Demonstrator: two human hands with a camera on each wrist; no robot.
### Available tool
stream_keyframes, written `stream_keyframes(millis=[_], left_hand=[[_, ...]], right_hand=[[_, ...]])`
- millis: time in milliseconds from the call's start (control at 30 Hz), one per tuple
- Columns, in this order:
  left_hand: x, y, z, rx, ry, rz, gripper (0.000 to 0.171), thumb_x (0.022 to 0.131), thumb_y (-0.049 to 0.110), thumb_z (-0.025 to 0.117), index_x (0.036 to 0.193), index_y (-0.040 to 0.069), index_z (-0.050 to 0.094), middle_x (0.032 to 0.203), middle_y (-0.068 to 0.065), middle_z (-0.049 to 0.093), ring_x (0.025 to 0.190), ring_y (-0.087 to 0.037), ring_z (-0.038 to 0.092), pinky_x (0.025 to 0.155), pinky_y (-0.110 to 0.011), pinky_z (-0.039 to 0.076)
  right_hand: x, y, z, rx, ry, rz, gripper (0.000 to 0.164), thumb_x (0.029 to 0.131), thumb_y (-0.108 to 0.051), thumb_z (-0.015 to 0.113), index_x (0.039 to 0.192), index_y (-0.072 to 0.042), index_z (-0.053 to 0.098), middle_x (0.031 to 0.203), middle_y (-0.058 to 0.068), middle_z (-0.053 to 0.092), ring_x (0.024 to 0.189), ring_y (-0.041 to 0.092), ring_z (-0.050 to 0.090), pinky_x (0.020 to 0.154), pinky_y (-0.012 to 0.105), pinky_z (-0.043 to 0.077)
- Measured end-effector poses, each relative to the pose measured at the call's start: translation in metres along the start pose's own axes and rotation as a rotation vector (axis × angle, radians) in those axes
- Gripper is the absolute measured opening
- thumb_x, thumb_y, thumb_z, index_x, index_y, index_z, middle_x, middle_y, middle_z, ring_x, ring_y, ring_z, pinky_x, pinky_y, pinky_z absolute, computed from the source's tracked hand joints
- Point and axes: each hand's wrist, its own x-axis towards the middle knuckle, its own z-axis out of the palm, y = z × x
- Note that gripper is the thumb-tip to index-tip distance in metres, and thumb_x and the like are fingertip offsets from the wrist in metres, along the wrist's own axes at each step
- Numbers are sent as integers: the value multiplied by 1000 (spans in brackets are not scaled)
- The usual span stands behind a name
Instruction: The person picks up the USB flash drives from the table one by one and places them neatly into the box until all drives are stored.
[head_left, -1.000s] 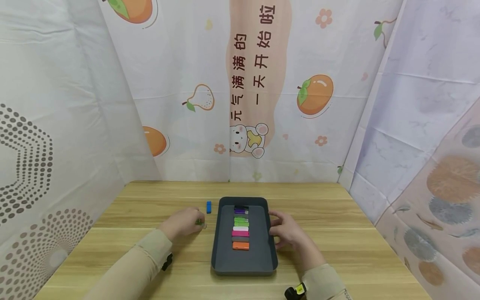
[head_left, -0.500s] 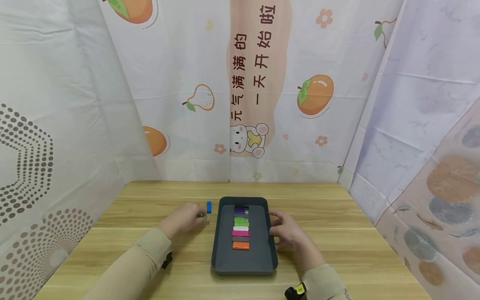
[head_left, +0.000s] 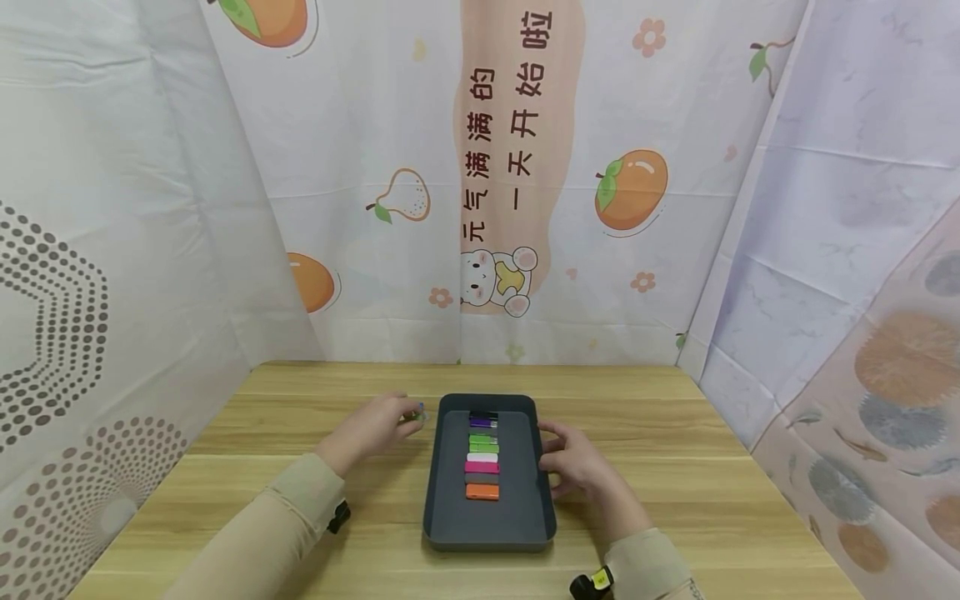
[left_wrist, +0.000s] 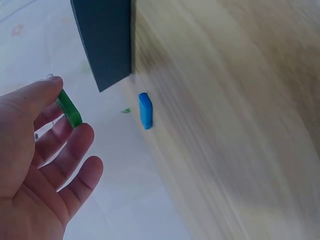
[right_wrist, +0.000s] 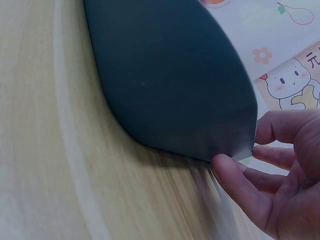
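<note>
My left hand (head_left: 375, 427) is left of the grey tray's far end, over the table. It pinches a green USB flash drive (left_wrist: 68, 108) with a clear end between thumb and fingers. Just past the fingertips, a blue USB flash drive (left_wrist: 145, 111) lies on the table, mostly covered by the hand in the head view. The right hand (head_left: 573, 460) touches the outside of the tray's (head_left: 487, 529) right wall with its fingertips and thumb. Inside the tray is a column of several small sticks like USB flash drives, among them purple, green, white, pink and orange (head_left: 482, 492) ones.
The wooden table (head_left: 660, 442) extends on both sides of the tray. Behind it hangs a white printed curtain (head_left: 360, 250), with more cloth at the left and right. The tray's raised rim stands between the left hand and the column.
My left hand has moved away from me, carrying the green flash drive to the blue one, which it now mostly covers. The right hand and tray have stayed put.
</note>
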Motion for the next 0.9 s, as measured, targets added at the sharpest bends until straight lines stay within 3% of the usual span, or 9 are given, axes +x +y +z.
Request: stream_keyframes(millis=[233, 600, 900], left_hand=[[3, 12, -2, 23, 7, -7, 14, 95, 25, 75, 108, 20, 77, 91, 12, 62, 81, -4, 59, 74, -29, 54], [5, 38, -1, 63, -14, 103, 14, 95, 26, 75, 106, 18, 76, 103, 5, 67, 85, -8, 61, 75, -28, 55], [3, 51, 5, 77, -6, 177, 16, 93, 27, 77, 105, 18, 77, 97, 6, 65, 77, -5, 57, 67, -22, 53]], right_hand=[[0, 0, 0, 2, -4, -1, 79, 81, 11, 61, 155, -2, 36, 126, 30, 55, 89, 33, 67, 56, 52, 59], [3, 2, 0, 20, -9, 3, 80, 82, 12, 61, 156, -2, 35, 125, 30, 54, 88, 32, 66, 58, 52, 59], [2, 2, 0, 11, -4, 1, 79, 82, 12, 61, 155, -2, 36, 125, 29, 54, 88, 32, 66, 57, 52, 59]])
